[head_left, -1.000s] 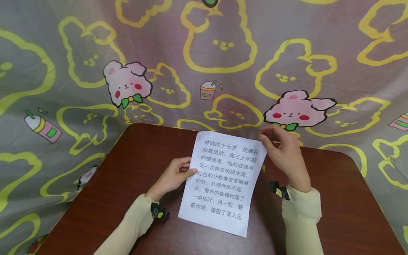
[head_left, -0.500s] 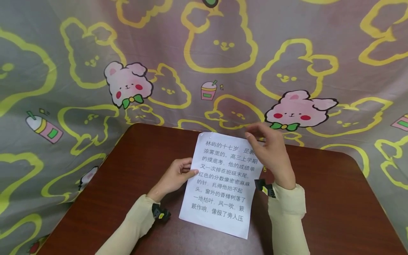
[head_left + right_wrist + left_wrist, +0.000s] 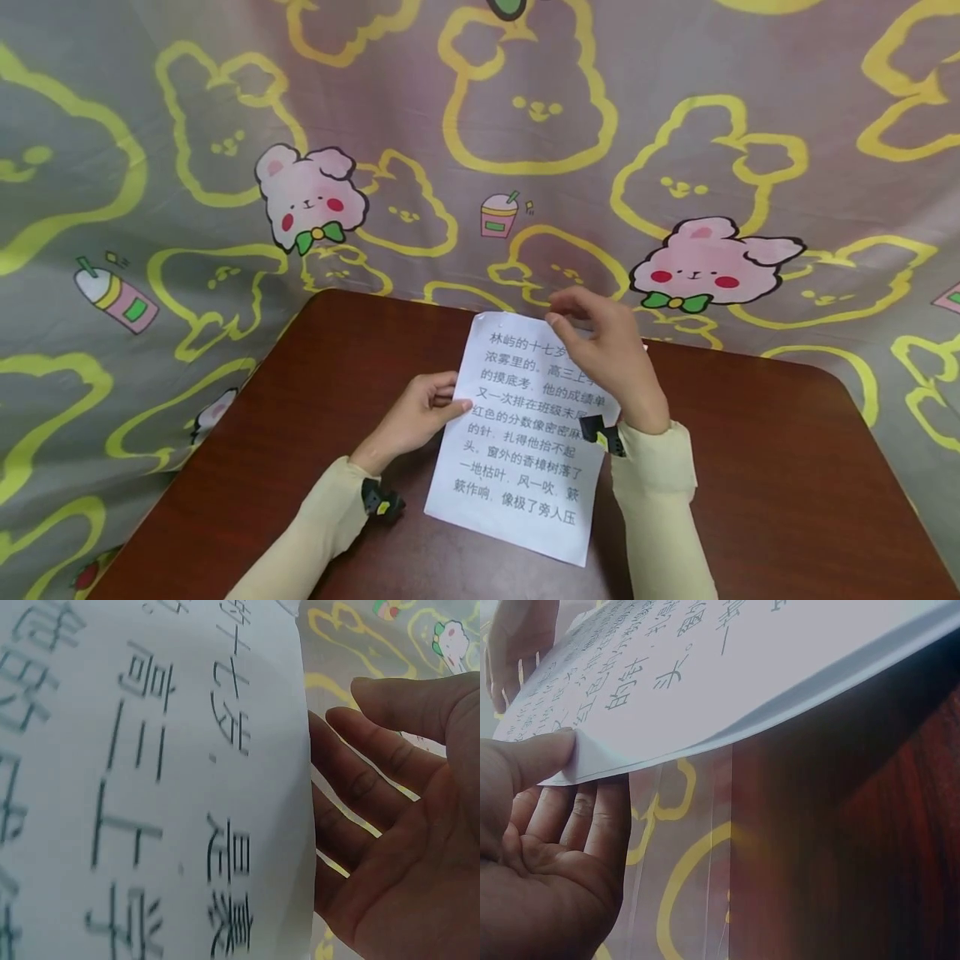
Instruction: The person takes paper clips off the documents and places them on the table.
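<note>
A white sheet of paper (image 3: 517,533) printed with large Chinese characters is held up at a slant above the table. My left hand (image 3: 408,421) pinches its left edge, thumb on the printed face and fingers behind, as the left wrist view shows. There the lower edge of the paper (image 3: 705,712) looks doubled. My right hand (image 3: 611,354) is at the upper right part of the paper and covers some of the text. In the right wrist view, the thumb of the right hand (image 3: 420,847) stands apart from the paper, and some fingertips pass behind its edge.
A dark reddish-brown table (image 3: 750,483) lies under the hands. Close behind it hangs a grey curtain (image 3: 420,100) with yellow outlines and pink rabbit faces. Each wrist wears a black camera mount (image 3: 382,500).
My right hand has moved left along the top of the paper, from its upper right corner. A small yellow thing by the right edge is now hidden. The left hand keeps its hold.
</note>
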Demonstrator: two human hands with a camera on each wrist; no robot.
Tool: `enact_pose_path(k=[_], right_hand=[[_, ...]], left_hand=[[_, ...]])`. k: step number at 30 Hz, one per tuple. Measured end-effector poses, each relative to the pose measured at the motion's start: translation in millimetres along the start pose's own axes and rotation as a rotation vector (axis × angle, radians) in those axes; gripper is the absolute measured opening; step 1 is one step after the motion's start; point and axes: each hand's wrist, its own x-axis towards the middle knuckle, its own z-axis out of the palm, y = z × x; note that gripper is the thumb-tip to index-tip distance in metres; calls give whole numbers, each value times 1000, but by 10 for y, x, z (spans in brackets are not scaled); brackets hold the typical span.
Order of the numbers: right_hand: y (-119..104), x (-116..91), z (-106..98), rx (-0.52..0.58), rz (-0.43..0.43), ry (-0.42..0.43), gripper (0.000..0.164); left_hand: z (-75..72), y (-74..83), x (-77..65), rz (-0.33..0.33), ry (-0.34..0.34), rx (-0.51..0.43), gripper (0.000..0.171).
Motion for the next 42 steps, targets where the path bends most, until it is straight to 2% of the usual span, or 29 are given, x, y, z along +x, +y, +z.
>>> enact_pose_path(k=[4, 15, 24, 34, 42], right_hand=[[-61, 75, 51, 12, -4, -54, 18], [-168, 202, 154, -60, 16, -194, 26], [-183, 248, 197, -40, 38, -247, 29], [-203, 315, 261, -68, -11, -272, 21], [-228, 325, 284, -108, -2, -287, 15]], left_hand=[[5, 22, -12, -8, 12, 12, 30], [19, 42, -10, -25, 9, 9, 32], [24, 41, -20, -18, 4, 12, 32], [19, 26, -3, -6, -9, 12, 33], [15, 6, 8, -2, -14, 3, 33]])
